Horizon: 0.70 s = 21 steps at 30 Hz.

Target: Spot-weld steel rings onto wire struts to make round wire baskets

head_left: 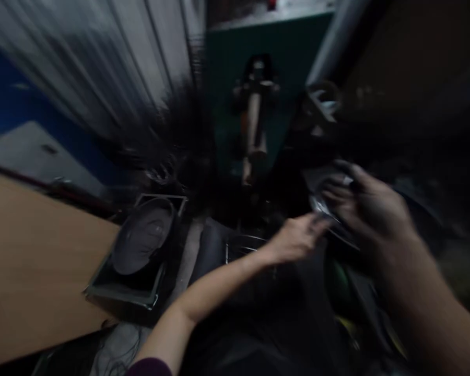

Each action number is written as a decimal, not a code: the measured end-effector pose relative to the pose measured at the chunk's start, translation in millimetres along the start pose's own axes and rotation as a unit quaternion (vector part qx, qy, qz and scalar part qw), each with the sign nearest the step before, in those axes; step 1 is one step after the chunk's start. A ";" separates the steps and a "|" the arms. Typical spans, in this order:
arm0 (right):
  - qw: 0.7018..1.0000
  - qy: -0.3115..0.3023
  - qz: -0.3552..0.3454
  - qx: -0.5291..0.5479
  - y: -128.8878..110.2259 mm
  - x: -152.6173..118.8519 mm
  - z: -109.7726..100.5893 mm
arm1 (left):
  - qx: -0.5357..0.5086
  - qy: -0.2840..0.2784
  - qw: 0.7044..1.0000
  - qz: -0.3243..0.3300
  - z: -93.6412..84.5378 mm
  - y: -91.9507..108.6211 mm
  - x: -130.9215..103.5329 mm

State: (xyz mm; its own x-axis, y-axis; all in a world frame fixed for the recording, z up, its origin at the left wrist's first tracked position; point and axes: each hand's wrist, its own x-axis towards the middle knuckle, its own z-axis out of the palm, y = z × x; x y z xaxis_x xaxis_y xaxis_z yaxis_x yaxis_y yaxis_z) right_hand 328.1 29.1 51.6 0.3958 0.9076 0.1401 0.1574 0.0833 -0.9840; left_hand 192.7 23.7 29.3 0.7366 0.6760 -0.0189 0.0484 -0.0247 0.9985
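The picture is dim and smeared by motion. My right hand (376, 203) is closed around a flat grey piece with a shiny edge (317, 180); its exact kind is too blurred to make out. Dark smudges show on that hand. From the left, my left hand (295, 239) reaches across, its fingers pinched at the lower edge of the same piece. Both hands are close together above my dark-clothed lap.
Left of me, a round dark pan-like dish (144, 235) rests on an open metal-edged box (117, 300). Beside it is a tan board (35, 266). Ahead stands a green panel (297, 57) with a blurred fixture. A wire rack (245, 243) sits below my left forearm.
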 end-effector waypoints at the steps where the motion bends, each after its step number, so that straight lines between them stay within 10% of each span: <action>1: 1.000 0.001 0.029 0.000 4.7 -11.9 -6.0 | -0.052 0.037 0.998 0.009 -8.2 -1.2 1.7; 5: 0.988 -0.106 0.095 -0.056 35.2 -51.7 11.8 | -0.242 0.101 0.964 -0.040 -41.7 -18.8 19.6; 11: 0.977 -0.166 0.125 -0.042 62.9 -67.6 59.9 | -0.263 0.043 0.960 -0.087 -63.2 -56.1 29.4; 18: 0.955 -0.150 0.251 0.045 62.1 -46.6 80.2 | 0.101 -0.005 0.995 -0.002 -103.4 -106.6 -76.5; 21: 0.947 -0.148 0.282 0.045 64.9 -37.9 80.4 | 0.210 0.081 0.974 0.035 -91.0 -138.6 -107.2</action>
State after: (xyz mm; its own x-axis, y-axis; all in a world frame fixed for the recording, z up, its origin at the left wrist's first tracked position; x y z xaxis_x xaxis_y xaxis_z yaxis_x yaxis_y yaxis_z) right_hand 250.6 33.2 -26.3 0.1210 0.8927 -0.4341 -0.0874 -0.4261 -0.9005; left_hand 45.6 21.7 -102.4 0.6337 0.7683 0.0897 0.2985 -0.3499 0.8879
